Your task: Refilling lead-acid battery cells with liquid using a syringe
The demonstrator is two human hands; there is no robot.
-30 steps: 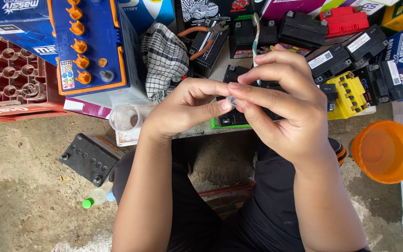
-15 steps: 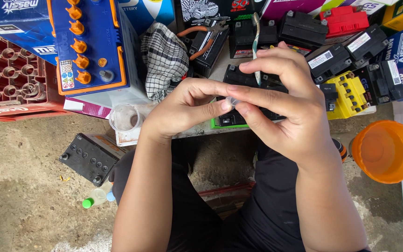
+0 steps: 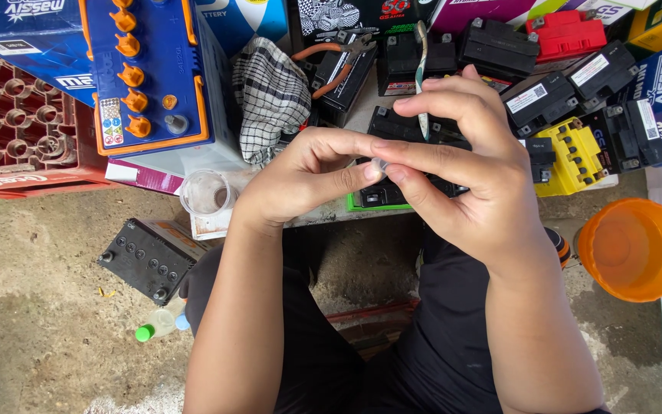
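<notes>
The left hand (image 3: 300, 180) and the right hand (image 3: 461, 172) meet at mid-frame, above the near edge of a low work surface (image 3: 323, 215). Between the fingertips of both hands sits a small translucent cap-like part (image 3: 378, 164); the left thumb and forefinger pinch it from the left and the right forefinger and thumb close on it from the right. Holding it at the fingertips keeps the part raised toward the head camera. Its exact shape is too small to tell.

The right hand also carries a thin green-and-white striped stick (image 3: 421, 77), clamped between its upper fingers and pointing away, so that the thumb and forefinger remain free for the small part.

Directly beneath the hands lies a small black rectangular battery on a green base (image 3: 381, 195). Further black batteries (image 3: 499, 46), a yellow battery (image 3: 572, 153) and a red battery (image 3: 568, 34) stand to the far right. A large blue battery with orange caps (image 3: 143, 77) stands at far left, beside a red plastic crate (image 3: 17, 123). A black-and-white checked cloth (image 3: 270, 100) and orange-handled pliers (image 3: 339, 65) lie at far centre.

A clear plastic cup (image 3: 207, 193) stands near the left hand. On the bare concrete floor (image 3: 40, 307) rest a black battery with round ports (image 3: 147, 257) and an orange plastic tub (image 3: 631, 249).
</notes>
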